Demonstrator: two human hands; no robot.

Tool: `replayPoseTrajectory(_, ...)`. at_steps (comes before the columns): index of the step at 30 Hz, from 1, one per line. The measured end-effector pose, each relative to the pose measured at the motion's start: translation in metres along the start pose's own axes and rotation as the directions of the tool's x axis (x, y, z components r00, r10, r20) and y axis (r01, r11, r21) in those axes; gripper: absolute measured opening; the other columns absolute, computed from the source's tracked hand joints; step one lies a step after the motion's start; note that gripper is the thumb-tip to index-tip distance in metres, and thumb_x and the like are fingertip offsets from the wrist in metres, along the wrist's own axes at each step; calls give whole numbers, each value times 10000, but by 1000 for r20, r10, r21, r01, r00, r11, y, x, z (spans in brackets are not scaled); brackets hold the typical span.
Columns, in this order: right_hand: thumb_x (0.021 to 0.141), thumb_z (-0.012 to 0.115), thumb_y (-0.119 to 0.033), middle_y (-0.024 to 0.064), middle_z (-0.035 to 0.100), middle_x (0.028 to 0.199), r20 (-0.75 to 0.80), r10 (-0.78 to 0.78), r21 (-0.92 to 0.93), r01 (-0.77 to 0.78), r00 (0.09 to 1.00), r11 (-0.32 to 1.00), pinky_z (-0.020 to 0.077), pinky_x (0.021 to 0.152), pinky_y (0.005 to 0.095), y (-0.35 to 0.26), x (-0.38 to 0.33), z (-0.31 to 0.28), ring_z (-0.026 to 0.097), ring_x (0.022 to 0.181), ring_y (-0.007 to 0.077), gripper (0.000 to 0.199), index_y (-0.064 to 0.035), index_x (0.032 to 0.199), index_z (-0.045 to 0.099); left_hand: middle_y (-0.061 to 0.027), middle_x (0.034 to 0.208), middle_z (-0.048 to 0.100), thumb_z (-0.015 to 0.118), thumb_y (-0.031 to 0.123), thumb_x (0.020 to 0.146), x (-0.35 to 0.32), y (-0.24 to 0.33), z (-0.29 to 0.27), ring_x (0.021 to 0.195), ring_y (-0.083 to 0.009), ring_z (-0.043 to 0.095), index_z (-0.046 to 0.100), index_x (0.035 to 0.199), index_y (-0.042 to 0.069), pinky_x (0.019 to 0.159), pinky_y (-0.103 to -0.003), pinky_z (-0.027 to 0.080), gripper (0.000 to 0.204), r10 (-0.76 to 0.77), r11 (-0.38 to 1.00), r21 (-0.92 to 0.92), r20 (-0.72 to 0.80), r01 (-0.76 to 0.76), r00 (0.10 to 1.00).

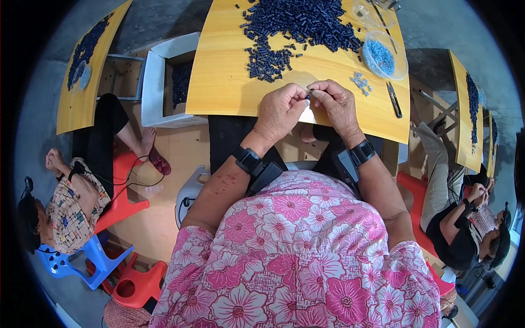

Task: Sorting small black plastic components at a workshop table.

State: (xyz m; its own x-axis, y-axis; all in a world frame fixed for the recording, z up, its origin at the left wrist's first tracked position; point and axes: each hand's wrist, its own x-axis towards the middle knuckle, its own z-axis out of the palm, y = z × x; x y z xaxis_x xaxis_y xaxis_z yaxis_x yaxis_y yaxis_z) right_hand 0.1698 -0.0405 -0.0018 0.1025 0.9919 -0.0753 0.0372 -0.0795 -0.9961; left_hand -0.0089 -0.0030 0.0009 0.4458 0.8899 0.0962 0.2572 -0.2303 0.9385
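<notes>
Over the near edge of the table, my left hand [280,111] pinches a small dark blue piece [308,97] between thumb and fingertips. My right hand [336,107] meets it there, its thumb and forefinger pressed together at the same spot. Whatever the right fingertips grip is too small and covered to name. Beyond both hands lies a big heap of short dark blue cylindrical pieces [298,24], with a smaller cluster [268,64] closer to me. Beside my right hand are several tiny clear-and-bluish parts [361,83].
A round clear tub of small light blue parts [379,58] stands at the right, with dark-handled tweezers or snips [394,100] below it. Left of the yellow table [219,82] sits an open white box [156,87]. People sit at other tables on both sides.
</notes>
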Motion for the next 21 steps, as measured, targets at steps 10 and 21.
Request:
replayPoseTrajectory(10,917,639,-35,33,678,928,19,-125,-68,126,992,990,519,782,247,-1,-2,0,647,859,112,137,-31,1017,732,-37,833,681,684,44,873,-1,0,-1,733,-95,630,653,970,9,703,-245,527,107,2,1000,16,2,-2,1000)
replayPoseTrajectory(21,847,672,45,47,707,914,-7,-215,-134,212,977,968,533,778,251,1,-4,3,662,845,127,203,-62,1001,751,-33,843,689,682,35,888,-1,-5,1,757,-75,628,655,959,-9,717,-239,524,88,-54,997,-56,21,55,998)
